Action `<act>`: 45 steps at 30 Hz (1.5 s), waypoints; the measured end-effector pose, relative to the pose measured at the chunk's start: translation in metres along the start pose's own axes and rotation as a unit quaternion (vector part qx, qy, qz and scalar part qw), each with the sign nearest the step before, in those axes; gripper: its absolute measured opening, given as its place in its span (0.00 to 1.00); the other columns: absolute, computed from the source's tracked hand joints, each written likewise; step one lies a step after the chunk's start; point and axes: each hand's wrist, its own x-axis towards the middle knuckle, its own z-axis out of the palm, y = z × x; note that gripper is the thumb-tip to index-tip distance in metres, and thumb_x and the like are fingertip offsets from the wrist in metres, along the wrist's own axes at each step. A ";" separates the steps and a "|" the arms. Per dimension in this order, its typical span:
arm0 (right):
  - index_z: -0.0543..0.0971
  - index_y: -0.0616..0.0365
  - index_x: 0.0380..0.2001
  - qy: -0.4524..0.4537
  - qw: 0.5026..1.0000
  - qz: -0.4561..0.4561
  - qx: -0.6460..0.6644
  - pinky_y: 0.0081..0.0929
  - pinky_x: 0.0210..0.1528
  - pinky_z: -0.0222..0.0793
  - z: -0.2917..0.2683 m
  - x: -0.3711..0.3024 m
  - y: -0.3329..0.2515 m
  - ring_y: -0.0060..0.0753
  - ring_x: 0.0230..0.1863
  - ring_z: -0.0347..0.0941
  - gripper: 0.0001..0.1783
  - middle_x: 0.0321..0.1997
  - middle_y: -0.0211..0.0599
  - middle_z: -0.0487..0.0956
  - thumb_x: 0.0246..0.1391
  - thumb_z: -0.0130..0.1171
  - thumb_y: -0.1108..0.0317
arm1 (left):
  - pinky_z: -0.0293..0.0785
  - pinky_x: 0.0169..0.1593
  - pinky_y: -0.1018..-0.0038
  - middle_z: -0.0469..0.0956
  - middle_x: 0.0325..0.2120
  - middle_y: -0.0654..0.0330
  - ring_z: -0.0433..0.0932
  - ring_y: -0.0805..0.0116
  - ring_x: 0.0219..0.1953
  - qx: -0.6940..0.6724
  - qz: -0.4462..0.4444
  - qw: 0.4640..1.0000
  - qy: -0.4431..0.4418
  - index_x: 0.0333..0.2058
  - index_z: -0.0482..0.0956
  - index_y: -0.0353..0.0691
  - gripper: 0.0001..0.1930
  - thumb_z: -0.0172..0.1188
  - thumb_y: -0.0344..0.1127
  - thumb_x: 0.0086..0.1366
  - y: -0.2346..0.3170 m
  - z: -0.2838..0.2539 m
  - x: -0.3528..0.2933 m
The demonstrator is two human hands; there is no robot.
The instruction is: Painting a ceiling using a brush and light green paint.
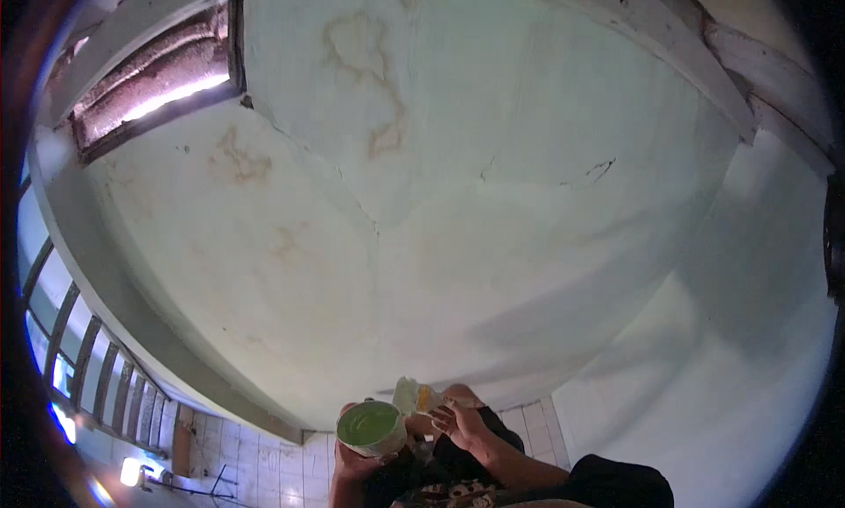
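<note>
My left hand (354,464) is wrapped round the side of a round tub of light green paint (371,427), which is tilted so that its inside shows. In my right hand (468,427) is a wide paintbrush (408,396) with a pale, paint-covered head and a yellowish patch near the handle. The brush head is at the tub's right rim; whether it touches the rim cannot be made out. My right fingers are closed round the handle and partly hide it. Both hands are low, in front of my bent legs.
A pale wall (493,244) with brown stains and cracks rises ahead. A window opening (158,81) is at the upper left, a barred railing (97,367) at the left. On the tiled floor (264,473) at lower left stand a lit lamp (132,472) and thin dark stand legs (216,489).
</note>
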 end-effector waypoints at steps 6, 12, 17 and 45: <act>0.72 0.56 0.38 -0.093 0.993 -0.064 0.035 0.29 0.31 0.71 -0.030 0.001 -0.021 0.30 0.29 0.73 0.08 0.32 0.36 0.77 0.60 0.46 0.66 | 0.64 0.58 0.63 0.68 0.51 0.48 0.69 0.57 0.54 0.036 0.037 0.998 -0.027 0.58 0.53 0.31 0.53 0.78 0.36 0.36 -0.044 -0.032 0.021; 0.71 0.55 0.44 -0.088 0.982 -0.153 0.068 0.31 0.39 0.76 -0.015 -0.023 -0.069 0.32 0.40 0.72 0.11 0.39 0.33 0.75 0.57 0.54 0.67 | 0.63 0.58 0.58 0.63 0.54 0.42 0.66 0.50 0.56 0.313 0.346 0.884 -0.033 0.60 0.48 0.30 0.57 0.79 0.43 0.37 0.004 -0.017 0.080; 0.69 0.58 0.48 -0.136 0.947 -0.293 0.004 0.28 0.49 0.74 0.017 -0.057 -0.109 0.31 0.47 0.72 0.17 0.49 0.38 0.73 0.56 0.56 0.66 | 0.64 0.58 0.57 0.62 0.54 0.41 0.66 0.49 0.57 0.318 0.429 0.844 -0.054 0.62 0.42 0.38 0.60 0.79 0.39 0.37 0.021 -0.021 0.108; 0.80 0.60 0.34 -0.458 0.377 -0.460 -0.661 0.34 0.34 0.74 0.203 -0.121 -0.128 0.43 0.30 0.78 0.10 0.31 0.45 0.81 0.47 0.58 0.70 | 0.67 0.55 0.60 0.71 0.50 0.50 0.69 0.47 0.52 0.449 0.342 0.825 -0.033 0.55 0.62 0.39 0.48 0.77 0.34 0.30 0.034 -0.034 0.070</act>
